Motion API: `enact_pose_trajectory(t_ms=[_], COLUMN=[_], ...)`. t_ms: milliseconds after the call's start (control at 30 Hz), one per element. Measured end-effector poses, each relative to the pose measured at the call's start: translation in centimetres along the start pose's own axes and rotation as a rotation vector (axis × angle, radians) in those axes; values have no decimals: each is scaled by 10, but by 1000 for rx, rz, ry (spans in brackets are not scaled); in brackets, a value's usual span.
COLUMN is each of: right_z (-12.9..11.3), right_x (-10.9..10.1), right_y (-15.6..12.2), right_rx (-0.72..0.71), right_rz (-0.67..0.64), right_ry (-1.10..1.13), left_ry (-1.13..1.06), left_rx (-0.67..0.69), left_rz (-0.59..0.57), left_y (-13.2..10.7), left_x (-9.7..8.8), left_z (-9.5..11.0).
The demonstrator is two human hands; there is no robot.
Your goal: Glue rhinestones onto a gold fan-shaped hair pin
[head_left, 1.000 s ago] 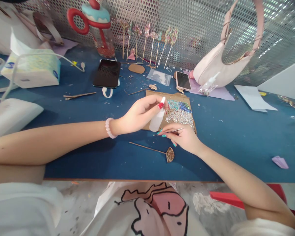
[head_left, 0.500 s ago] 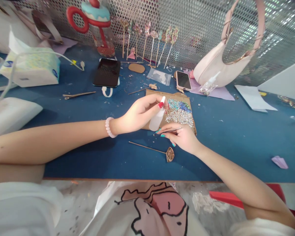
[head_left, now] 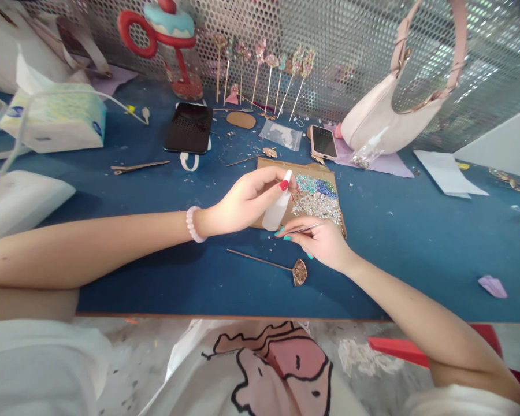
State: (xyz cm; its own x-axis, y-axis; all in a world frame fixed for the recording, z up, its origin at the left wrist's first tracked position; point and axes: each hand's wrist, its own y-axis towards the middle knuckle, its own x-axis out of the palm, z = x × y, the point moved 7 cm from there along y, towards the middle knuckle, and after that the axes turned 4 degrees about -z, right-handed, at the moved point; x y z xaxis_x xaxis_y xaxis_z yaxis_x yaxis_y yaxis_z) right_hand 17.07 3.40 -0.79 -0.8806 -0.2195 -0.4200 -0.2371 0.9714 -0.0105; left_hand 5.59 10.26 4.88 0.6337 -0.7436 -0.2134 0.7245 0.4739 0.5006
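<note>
In the head view, the left hand [head_left: 253, 201], at the centre of the frame, grips a small white bottle [head_left: 274, 215] between thumb and fingers. Right of it, the right hand [head_left: 325, 245] pinches a thin metal tool [head_left: 307, 229], its tip near the bottle's base. Both hands are over the near edge of a cardboard sheet [head_left: 266, 164] bearing silver, blue and turquoise gems [head_left: 316, 205]. Below them, at lower centre, a hairpin [head_left: 260, 259] with a fan-shaped head lies on the blue table [head_left: 407, 254]. At upper left, a tissue pack [head_left: 69, 124] carries blue oval labels [head_left: 97, 127], their lettering too small to read.
</note>
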Motion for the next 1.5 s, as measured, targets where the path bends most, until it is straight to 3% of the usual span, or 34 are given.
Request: enact_pose_trajectory(t_ms=[433,733,1333,1500], right_z=[-3,-10,-7,-6], right_x=[6,3,1,-17], right_y=[1,0,-1,-5], right_rx=[-34,-138,-106,-74], right_rz=[29,33,70,155], right_ry=[-1,-145,-114,-92], left_ry=[66,94,8,1], left_rx=[37,51,23,15], left_rz=[63,83,69,59], left_y=[0,0,-1,-1], left_x=[-4,-8,-5,-4], left_z=[2,1,-4,-4])
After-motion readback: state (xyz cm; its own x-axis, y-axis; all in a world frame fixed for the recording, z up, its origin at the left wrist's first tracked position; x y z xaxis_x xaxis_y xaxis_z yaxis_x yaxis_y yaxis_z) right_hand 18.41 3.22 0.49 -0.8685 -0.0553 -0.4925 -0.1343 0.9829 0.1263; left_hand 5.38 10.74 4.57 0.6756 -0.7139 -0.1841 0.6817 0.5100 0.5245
